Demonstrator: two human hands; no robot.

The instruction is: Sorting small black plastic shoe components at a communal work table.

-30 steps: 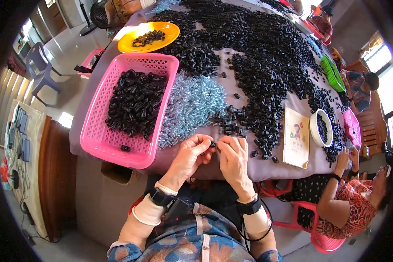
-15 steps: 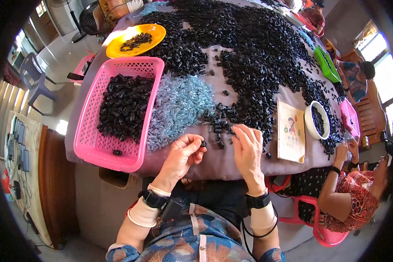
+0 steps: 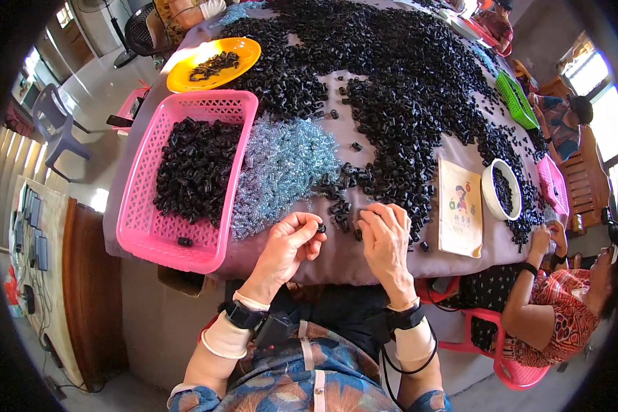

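Note:
Over the table's near edge, my left hand [image 3: 290, 246] pinches a small black plastic piece [image 3: 321, 227] between thumb and fingertips. To its right, my right hand [image 3: 386, 242] is closed, its fingers bent together at the near end of the loose black pieces [image 3: 340, 210]; whatever its fingertips hold is hidden. A heap of clear bluish springs [image 3: 281, 161] lies beyond my left hand. Left of the springs stands a pink plastic basket [image 3: 132, 230] with many black pieces [image 3: 196, 168] in it.
A yellow plate [image 3: 178, 77] lies beyond the basket. On the right are a booklet [image 3: 460, 226], a white bowl [image 3: 487, 196] and a green basket [image 3: 515, 99]. A large spread of black pieces [image 3: 391, 82] covers the table's far part. Another person [image 3: 556, 302] sits at the right.
My right hand has drawn slightly nearer to me, its fingers more curled. Some black pieces by its fingertips have shifted. My left hand keeps its pinch almost unmoved.

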